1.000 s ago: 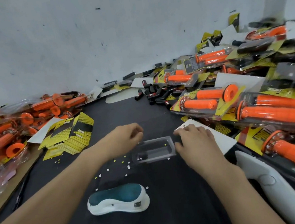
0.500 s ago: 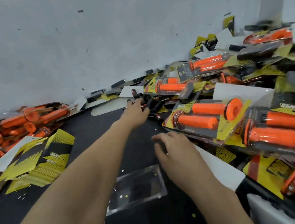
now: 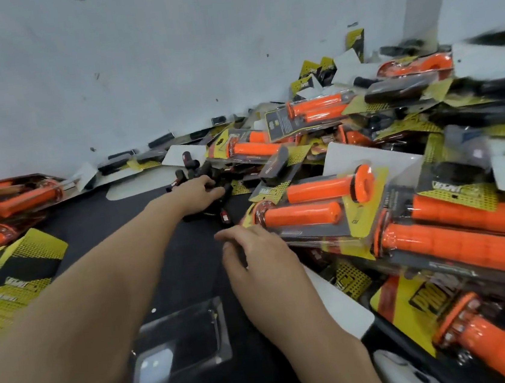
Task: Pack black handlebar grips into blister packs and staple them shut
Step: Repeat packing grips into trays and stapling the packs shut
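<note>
Loose black handlebar grips lie in a small pile at the far side of the black table, near the wall. My left hand reaches into that pile, its fingers curled round some of the grips. Nearer to me, my right hand hovers low over the table with relaxed fingers, holding nothing, beside the edge of a pack of orange grips. An empty clear blister pack lies flat on the table between my forearms. A white backing card is partly hidden under my right forearm.
Packed orange grips are heaped high along the right side. More orange packs lie at the far left, and yellow-and-black cards are spread in front of them. A white plastic object sits at the bottom right. The wall closes the back.
My left hand left the blister pack, reached out to the black grips and sank into the pile. My right hand lifted off the white card. The view moved forward, and the stapler dropped from sight.
</note>
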